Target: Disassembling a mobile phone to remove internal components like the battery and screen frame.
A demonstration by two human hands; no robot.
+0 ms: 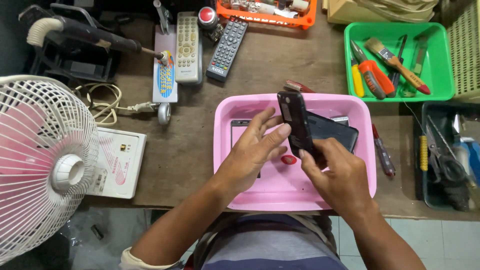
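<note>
Over a pink plastic tray [230, 112] both my hands work on a black mobile phone shell [295, 122] held upright. My right hand [336, 175] grips its lower end from the right. My left hand [255, 150] has its fingers spread, with fingertips pressing the shell's left edge. A second dark flat phone part [334, 131] lies behind it in the tray. A glass-fronted panel [239, 131] rests in the tray under my left hand, and a small red pick [288, 160] lies on the tray floor.
A white fan [40, 160] stands at the left beside a white box [122, 160]. Two remote controls [227, 47] and a soldering iron [85, 32] lie at the back. A green tray [440, 60] holds a brush and cutters. A screwdriver [384, 155] lies right of the pink tray.
</note>
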